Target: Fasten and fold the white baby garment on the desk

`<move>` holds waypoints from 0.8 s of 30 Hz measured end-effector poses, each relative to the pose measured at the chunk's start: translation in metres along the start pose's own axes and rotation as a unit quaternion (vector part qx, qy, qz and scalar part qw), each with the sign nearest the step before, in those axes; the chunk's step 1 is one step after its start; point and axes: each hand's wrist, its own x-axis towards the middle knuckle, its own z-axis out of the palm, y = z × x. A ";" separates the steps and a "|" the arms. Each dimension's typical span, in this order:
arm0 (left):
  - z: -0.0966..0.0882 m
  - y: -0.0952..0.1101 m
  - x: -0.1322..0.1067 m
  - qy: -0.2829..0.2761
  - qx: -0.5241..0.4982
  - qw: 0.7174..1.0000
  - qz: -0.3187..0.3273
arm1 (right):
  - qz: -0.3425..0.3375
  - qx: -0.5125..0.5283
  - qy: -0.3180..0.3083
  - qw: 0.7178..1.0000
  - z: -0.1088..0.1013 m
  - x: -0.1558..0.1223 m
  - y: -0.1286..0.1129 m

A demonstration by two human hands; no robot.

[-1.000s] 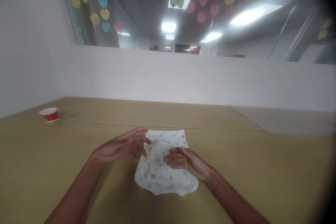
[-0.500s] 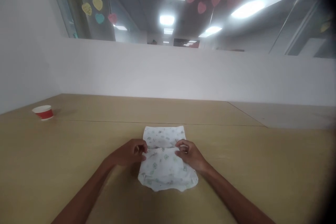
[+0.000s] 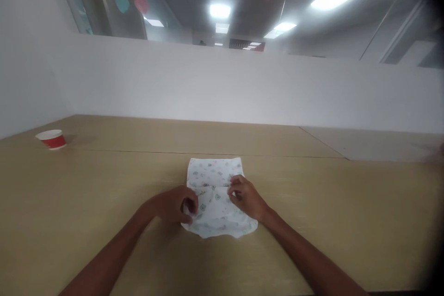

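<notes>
i see both hands pinched on the cloth (image 3: pixel 215 194) mid-table (image 3: pixel 104 203), left hand (image 3: pixel 176 206) at its left edge, right hand (image 3: pixel 244 196) at the right, cup (image 3: pixel 51 139) far left.

Left hand (image 3: pixel 175 204) curled, fingers pinched; right hand (image 3: pixel 245 198) likewise; forearms converging.

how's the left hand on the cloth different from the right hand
The left hand is curled at the left edge of the patterned cloth, nearer its close end; the right hand pinches the fold line further in, toward the middle. The left sits slightly nearer the camera. Both grip the cloth on the wooden table.
</notes>
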 end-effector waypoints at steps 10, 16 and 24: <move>0.029 0.014 0.004 0.107 0.108 0.987 0.054 | -0.108 -0.105 -0.129 0.980 -0.010 -0.006 -0.034; 0.048 0.010 0.001 0.033 0.176 0.973 0.143 | -0.109 -0.116 -0.250 0.955 -0.016 -0.022 -0.031; 0.076 0.014 -0.058 0.031 0.212 0.973 0.081 | -0.122 -0.157 -0.254 0.947 -0.041 -0.075 -0.056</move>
